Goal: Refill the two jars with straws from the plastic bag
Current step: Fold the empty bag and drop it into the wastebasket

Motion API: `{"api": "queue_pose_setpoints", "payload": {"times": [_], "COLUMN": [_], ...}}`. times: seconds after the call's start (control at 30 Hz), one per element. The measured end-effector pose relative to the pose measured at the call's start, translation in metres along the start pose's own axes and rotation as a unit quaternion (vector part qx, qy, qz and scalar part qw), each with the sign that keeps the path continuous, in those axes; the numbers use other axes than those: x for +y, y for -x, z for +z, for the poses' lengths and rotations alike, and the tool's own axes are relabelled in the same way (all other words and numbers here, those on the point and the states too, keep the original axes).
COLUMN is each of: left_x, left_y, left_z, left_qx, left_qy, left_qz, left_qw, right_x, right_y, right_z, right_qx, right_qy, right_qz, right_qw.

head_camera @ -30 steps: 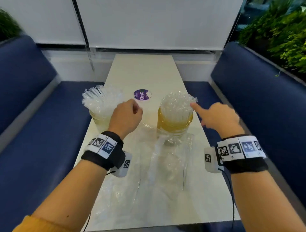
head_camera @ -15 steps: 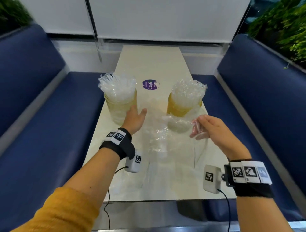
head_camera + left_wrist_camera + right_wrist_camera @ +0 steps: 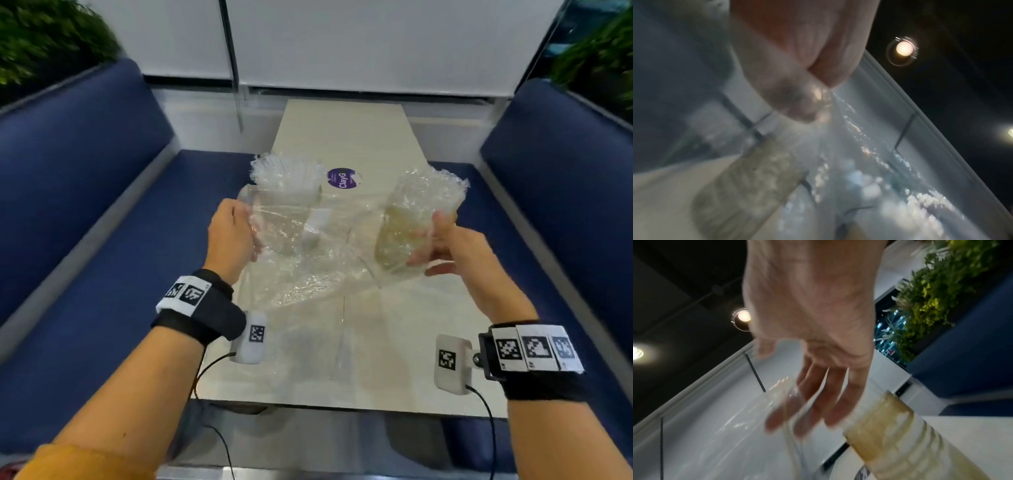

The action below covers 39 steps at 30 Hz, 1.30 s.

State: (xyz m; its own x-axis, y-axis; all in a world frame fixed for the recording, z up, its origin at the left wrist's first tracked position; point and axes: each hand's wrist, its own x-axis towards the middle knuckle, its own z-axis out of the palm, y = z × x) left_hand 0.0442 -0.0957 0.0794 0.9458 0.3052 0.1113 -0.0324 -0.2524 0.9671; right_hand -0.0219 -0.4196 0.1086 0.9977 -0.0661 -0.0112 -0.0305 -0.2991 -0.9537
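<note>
Your left hand (image 3: pixel 233 236) and right hand (image 3: pixel 445 246) each pinch an edge of the empty plastic bag (image 3: pixel 308 260), lifted over the tabletop (image 3: pixel 342 137) before two straw-filled jars (image 3: pixel 287 192). Swinging it could topple them.

Pale table (image 3: pixel 342 137), two straw-filled jars (image 3: pixel 287 192), purple sticker (image 3: pixel 343 178)

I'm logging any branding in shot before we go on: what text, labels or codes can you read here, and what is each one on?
"ClayG", white letters on the round purple sticker on the table; smaller print beside it is too blurred to read.
Black-and-white square code patterns, no letters, on the left wristband, right wristband and both wrist cameras.
Right jar: a dark mark at the right wrist view's bottom edge, unreadable.
</note>
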Motion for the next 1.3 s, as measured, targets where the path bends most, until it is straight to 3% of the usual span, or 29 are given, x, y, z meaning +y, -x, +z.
{"api": "queue_pose_setpoints", "payload": {"times": [0.07, 0.13, 0.27, 0.37, 0.43, 0.53, 0.6, 0.7, 0.83, 0.9, 0.97, 1.13, 1.23, 1.3], "left_x": [-0.01, -0.021, -0.039, -0.053, -0.067, -0.091, -0.109, -0.13, -0.15, -0.157, -0.159, -0.163, -0.163, -0.161], "left_y": [0.001, 0.005, 0.031, 0.059, 0.066, 0.053, 0.043, 0.031, 0.018, 0.016, 0.02, 0.026, 0.024, 0.021], "left_z": [-0.024, -0.047, -0.083, -0.084, -0.084, -0.095, -0.101, -0.096, -0.09, -0.089, -0.085, -0.077, -0.083, -0.088], "left_qx": [0.017, 0.005, -0.132, -0.223, -0.211, -0.119, -0.111, -0.144, -0.22, -0.266, -0.295, -0.183, -0.151, -0.166], "left_qy": [0.041, 0.035, -0.104, -0.007, -0.004, -0.066, -0.1, -0.157, -0.295, -0.323, -0.314, -0.33, -0.255, -0.183], "left_qz": [-0.05, -0.07, -0.151, -0.139, -0.067, -0.009, 0.011, 0.03, -0.027, -0.077, -0.112, -0.156, -0.165, -0.174], "left_qw": [0.998, 0.997, 0.974, 0.965, 0.975, 0.991, 0.989, 0.977, 0.929, 0.905, 0.895, 0.913, 0.941, 0.953], "right_x": [0.007, 0.013, 0.019, 0.03, 0.038, 0.046, 0.051, 0.062, 0.085, 0.097, 0.106, 0.12, 0.124, 0.121], "right_y": [0.003, 0.007, 0.011, 0.013, 0.014, 0.012, 0.012, 0.015, 0.017, 0.017, 0.016, 0.01, 0.009, 0.008], "right_z": [0.02, 0.04, 0.079, 0.1, 0.108, 0.102, 0.096, 0.103, 0.116, 0.125, 0.135, 0.152, 0.159, 0.16], "right_qx": [-0.134, -0.166, -0.099, -0.078, -0.054, 0.045, 0.066, -0.011, -0.08, -0.085, -0.051, -0.009, -0.042, -0.084], "right_qy": [0.051, 0.019, -0.048, -0.025, 0.038, 0.168, 0.238, 0.31, 0.37, 0.334, 0.2, 0.045, 0.037, 0.027], "right_qz": [-0.006, -0.014, 0.008, 0.002, -0.016, -0.027, 0.006, 0.149, 0.224, 0.256, 0.285, 0.317, 0.302, 0.295], "right_qw": [0.99, 0.986, 0.994, 0.997, 0.998, 0.984, 0.969, 0.939, 0.898, 0.903, 0.936, 0.947, 0.952, 0.951]}}
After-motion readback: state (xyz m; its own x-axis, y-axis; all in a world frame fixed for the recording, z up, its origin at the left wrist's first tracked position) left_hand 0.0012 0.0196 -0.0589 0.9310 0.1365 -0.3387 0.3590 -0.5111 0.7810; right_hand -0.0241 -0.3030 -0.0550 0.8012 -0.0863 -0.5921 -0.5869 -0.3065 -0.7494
